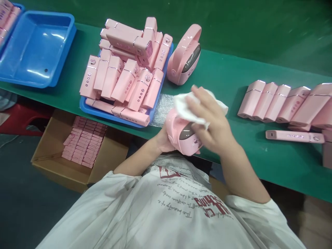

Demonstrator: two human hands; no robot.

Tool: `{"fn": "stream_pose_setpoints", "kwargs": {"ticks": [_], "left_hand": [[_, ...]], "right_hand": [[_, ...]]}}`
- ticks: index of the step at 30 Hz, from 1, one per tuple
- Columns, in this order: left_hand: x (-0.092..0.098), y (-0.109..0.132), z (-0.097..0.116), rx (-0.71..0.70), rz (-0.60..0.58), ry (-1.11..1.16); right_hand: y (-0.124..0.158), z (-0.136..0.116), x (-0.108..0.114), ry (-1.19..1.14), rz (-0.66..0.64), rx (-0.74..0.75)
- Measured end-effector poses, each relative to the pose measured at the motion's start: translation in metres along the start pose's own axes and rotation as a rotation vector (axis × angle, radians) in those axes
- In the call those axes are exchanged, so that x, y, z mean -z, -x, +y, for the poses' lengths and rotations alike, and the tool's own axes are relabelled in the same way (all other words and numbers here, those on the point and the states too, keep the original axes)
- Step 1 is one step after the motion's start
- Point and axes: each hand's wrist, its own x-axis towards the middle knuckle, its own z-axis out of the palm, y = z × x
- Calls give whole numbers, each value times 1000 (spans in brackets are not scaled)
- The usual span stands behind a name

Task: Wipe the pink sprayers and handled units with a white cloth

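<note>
A pink rounded device with a carry handle and a dark glossy window [190, 143] is held close to my body, over the table's near edge. My left hand [164, 140] grips it from the left side and below, its fingers partly hidden behind it. Over its top, my right hand [211, 121] presses a white cloth [185, 107] against the handle and window, fingers bent around the cloth. Beyond my hands stands a second pink handled device [184, 57] of the same kind, upright on the table. A sheet of bubble wrap [164, 108] lies just left of the held device.
A blue tray [116, 119] heaped with pink box-shaped devices [126, 81] stands left of my hands. Farther left is a blue tray [33, 48] with nothing in it. More pink devices [275, 100] line the green table [230, 72] at right. Below, a cardboard box [52, 152] holds stacked pink pieces.
</note>
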Motion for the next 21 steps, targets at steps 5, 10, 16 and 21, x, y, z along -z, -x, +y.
{"fn": "stream_pose_setpoints", "kwargs": {"ticks": [5,10,16,21], "left_hand": [[13,-2,-6,45,-167,-227],[19,7,-6,117,-235,-454],[8,36,-3,-357,68,-1275],[-1,40,-2,-868,45,-1585]], "right_hand": [[3,30,5,-567,72,-566],[3,40,-1,-853,343,-931],[-6,31,-1,-1089,436,-1124],[-8,24,-5,-1065,337,-1153]]}}
